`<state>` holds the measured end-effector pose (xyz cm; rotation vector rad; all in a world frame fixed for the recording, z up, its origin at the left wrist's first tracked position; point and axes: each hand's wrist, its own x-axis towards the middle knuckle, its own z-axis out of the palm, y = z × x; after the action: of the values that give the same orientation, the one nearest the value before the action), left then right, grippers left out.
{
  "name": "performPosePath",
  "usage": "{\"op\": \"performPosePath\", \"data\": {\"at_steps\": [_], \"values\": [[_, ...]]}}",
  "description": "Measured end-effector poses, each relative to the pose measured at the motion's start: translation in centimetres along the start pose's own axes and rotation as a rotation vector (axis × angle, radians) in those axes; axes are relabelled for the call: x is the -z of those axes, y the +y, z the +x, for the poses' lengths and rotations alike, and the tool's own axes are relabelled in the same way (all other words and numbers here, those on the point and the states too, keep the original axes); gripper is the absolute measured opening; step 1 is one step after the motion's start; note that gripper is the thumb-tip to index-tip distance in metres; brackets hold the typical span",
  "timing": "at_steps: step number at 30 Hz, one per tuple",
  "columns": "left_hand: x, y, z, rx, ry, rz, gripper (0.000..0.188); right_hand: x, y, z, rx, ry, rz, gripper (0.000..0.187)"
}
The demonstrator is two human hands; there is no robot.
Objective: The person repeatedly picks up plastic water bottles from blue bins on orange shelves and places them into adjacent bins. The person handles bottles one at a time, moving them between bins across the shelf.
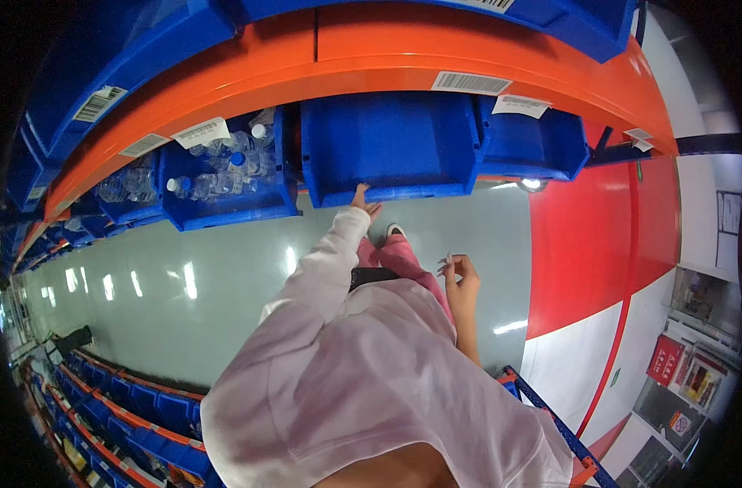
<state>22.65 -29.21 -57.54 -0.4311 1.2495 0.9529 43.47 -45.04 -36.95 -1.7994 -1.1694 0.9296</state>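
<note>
My left hand [366, 203] is at the front lip of a wide blue plastic bin [391, 146] on the shelf. Its thumb lies over the lip and the fingers reach beneath, so the hand is closed on the edge. No contents show inside this bin. To its left a second blue bin [228, 213] holds several clear plastic bottles [224, 175] with white or blue caps. My right hand [462, 276] hangs in the air right of my legs, apart from the shelf. Its fingers are bent and pinched together; whether something small is between them is too unclear to tell.
An orange shelf beam [371, 61] with barcode labels [472, 83] runs above the bins. A smaller blue bin [533, 146] stands to the right. More racks with blue bins [155, 407] line the lower left. A red and white wall [578, 244] bounds the right side.
</note>
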Motion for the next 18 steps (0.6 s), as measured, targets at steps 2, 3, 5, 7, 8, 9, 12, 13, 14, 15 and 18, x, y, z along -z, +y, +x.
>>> {"op": "performPosePath", "data": {"at_steps": [2, 3, 5, 7, 8, 9, 12, 13, 14, 15, 18], "values": [[0.9, -1.1, -1.3, 0.015, 0.007, -0.025, 0.059, 0.2, -0.6, 0.7, 0.025, -0.013, -0.02, 0.008], [1.6, -1.6, -1.8, 0.026, -0.001, -0.037, 0.058, 0.5, -1.4, 1.0, 0.017, -0.021, -0.043, 0.007], [3.0, -2.6, -2.9, 0.047, -0.018, -0.054, 0.055, 0.6, -1.8, 1.6, 0.02, -0.037, -0.074, 0.007], [4.3, -3.2, -4.3, 0.065, -0.039, -0.068, 0.052, 0.4, -1.5, 2.2, 0.045, -0.058, -0.089, 0.008], [5.2, -3.5, -4.5, 0.033, -0.076, -0.061, 0.056, 0.0, -1.2, 2.5, 0.091, -0.082, -0.111, 0.008], [6.0, -3.6, -4.6, 0.089, -0.061, -0.059, 0.059, -0.4, -0.8, 2.7, 0.136, -0.107, -0.133, 0.009], [7.6, -2.9, -4.5, 0.428, 0.009, -0.223, 0.068, -2.4, -2.1, 2.7, 0.233, -0.317, -0.08, 0.009], [8.5, -2.3, -3.7, 0.344, -0.259, 0.168, 0.06, -3.4, -3.2, 2.4, 0.259, -0.406, -0.04, 0.009], [9.9, -1.8, -2.8, 0.242, -0.519, 0.541, 0.053, -4.2, -4.5, 2.0, 0.385, -0.557, -0.05, 0.011], [11.1, -1.1, -2.0, 0.117, -0.764, 0.921, 0.047, -5.0, -6.0, 1.7, 0.517, -0.707, -0.055, 0.013], [7.0, 3.3, -7.9, 0.039, -0.787, 0.982, 0.044, -7.4, -9.8, 0.7, 0.683, -1.039, -0.125, 0.018]]}}
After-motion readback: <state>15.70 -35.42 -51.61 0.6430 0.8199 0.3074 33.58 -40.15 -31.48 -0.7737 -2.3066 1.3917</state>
